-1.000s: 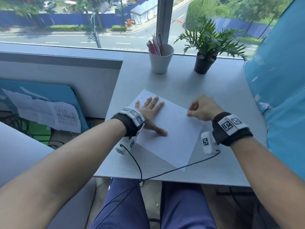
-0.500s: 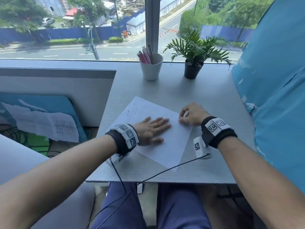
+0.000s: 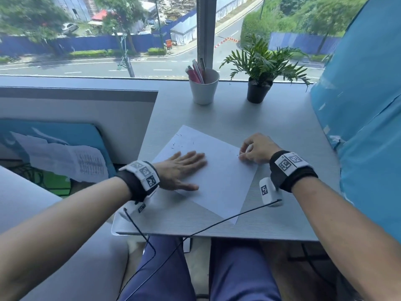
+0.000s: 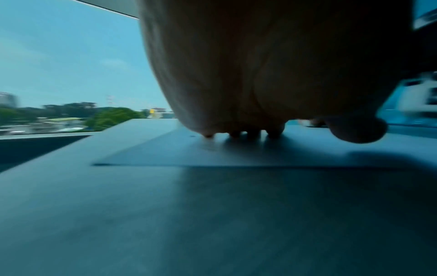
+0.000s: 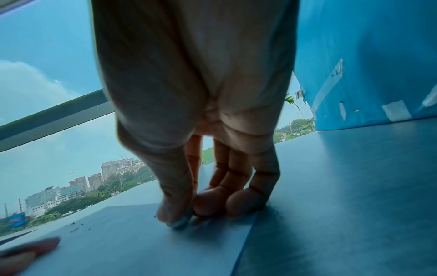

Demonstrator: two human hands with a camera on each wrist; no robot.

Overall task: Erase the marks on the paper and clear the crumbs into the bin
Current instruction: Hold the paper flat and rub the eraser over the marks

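Observation:
A white sheet of paper (image 3: 221, 179) lies askew on the grey table (image 3: 282, 213). My left hand (image 3: 182, 168) presses flat on its left part, fingers straight and together; in the left wrist view the fingertips (image 4: 248, 132) touch the paper (image 4: 212, 155). My right hand (image 3: 244, 155) sits at the sheet's right edge, thumb and fingers pinching a small pale eraser (image 5: 178, 224) down onto the paper (image 5: 141, 242). Dark crumbs (image 3: 178, 144) are scattered near the far left corner, and the right wrist view shows more crumbs (image 5: 75, 229). No bin is in view.
A white cup of pens (image 3: 204, 88) and a small potted plant (image 3: 258, 83) stand at the back by the window. A blue panel (image 3: 358, 105) borders the table's right side. Black cables hang over the table's front edge (image 3: 217, 235).
My left hand slid from the paper's far left part toward its middle, its fingers closing together. My right hand settled lower at the paper's right edge.

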